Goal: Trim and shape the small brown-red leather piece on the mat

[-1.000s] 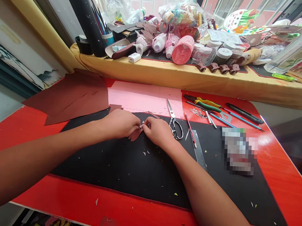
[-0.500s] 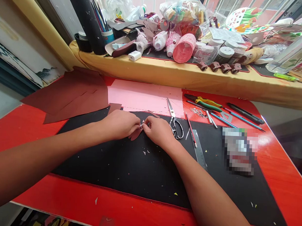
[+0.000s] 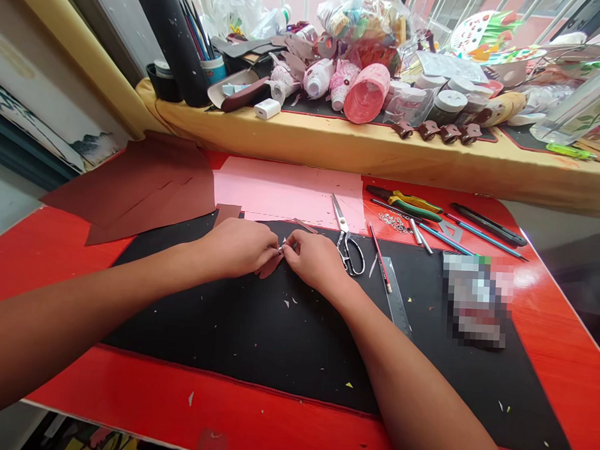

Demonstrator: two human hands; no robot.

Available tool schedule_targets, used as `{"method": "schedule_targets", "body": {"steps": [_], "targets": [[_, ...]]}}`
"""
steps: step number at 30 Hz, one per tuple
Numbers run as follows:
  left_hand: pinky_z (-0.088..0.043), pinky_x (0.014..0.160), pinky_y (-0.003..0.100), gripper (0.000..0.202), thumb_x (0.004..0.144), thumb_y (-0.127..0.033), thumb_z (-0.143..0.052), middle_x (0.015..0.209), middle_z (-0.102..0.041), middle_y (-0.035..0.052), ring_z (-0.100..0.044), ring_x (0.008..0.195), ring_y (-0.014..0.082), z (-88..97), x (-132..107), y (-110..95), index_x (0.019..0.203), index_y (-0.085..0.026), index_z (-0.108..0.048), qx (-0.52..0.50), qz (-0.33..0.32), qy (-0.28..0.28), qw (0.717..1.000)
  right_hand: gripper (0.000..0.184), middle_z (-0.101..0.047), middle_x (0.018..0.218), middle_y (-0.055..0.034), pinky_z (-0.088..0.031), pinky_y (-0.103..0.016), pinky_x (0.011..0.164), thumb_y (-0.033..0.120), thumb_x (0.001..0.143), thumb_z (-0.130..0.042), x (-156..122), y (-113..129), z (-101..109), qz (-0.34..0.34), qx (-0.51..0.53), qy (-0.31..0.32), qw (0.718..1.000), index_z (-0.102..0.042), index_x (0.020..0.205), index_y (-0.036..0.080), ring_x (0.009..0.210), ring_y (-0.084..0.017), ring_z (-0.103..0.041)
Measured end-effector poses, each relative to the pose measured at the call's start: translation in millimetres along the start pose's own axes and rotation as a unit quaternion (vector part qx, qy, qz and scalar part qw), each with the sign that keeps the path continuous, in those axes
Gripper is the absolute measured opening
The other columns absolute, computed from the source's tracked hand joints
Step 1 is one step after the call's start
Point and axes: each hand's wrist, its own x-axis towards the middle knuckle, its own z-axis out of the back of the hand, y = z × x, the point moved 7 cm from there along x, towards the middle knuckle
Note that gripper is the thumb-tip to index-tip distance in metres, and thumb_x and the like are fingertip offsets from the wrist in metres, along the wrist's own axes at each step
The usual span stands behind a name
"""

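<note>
My left hand [image 3: 246, 248] and my right hand [image 3: 311, 259] meet fingertip to fingertip over the black mat [image 3: 236, 328]. Between them is a small brown piece [image 3: 269, 269], like cut paper or thin leather, its rounded end showing below the left fingers. Both hands are closed in a pinch. A tiny whitish bit shows at the fingertips, too small to name. Silver-handled scissors [image 3: 346, 243] lie just right of my right hand, blades pointing away. Beside them are a red pencil [image 3: 379, 258] and a clear ruler [image 3: 397, 299], partly under the pencil.
Brown sheets [image 3: 157, 185] and a pink sheet [image 3: 291, 188] lie behind the mat. At the right are pliers [image 3: 410, 204], small rings [image 3: 392, 222], pens and a blurred-out packet [image 3: 475, 302]. Jars, pig-like figures and bags crowd the yellow-covered ledge [image 3: 313, 143]. Small scraps dot the mat.
Both hands stay in the same pinch at the same spot, with only very slight finger movement. The view has shifted a little.
</note>
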Motion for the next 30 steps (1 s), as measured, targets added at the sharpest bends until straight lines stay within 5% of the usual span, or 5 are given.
{"method": "schedule_targets", "body": {"steps": [16, 30], "targets": [[-0.036, 0.057, 0.029, 0.039, 0.094, -0.037, -0.046, 0.072, -0.073, 0.0001, -0.065, 0.065, 0.0181, -0.3, 0.9, 5.6, 0.065, -0.025, -0.069, -0.01, 0.011, -0.011, 1.0, 0.021, -0.077, 0.095, -0.0036, -0.041, -0.028, 0.069, 0.036, 0.098, -0.054, -0.7, 1.2, 0.3, -0.003, -0.005, 0.007, 1.0, -0.072, 0.101, 0.026, 0.083, -0.022, -0.067], [-0.034, 0.057, 0.028, 0.044, 0.094, -0.033, -0.043, 0.074, -0.076, -0.0011, -0.064, 0.066, 0.0171, -3.4, 6.0, 4.1, 0.063, -0.029, -0.074, 0.005, 0.003, 0.036, 0.999, 0.019, -0.077, 0.091, -0.0025, -0.035, -0.029, 0.062, 0.035, 0.096, -0.054, -1.0, 1.2, 1.6, 0.0, -0.001, -0.005, 1.0, -0.071, 0.097, 0.026, 0.08, -0.021, -0.067]]}}
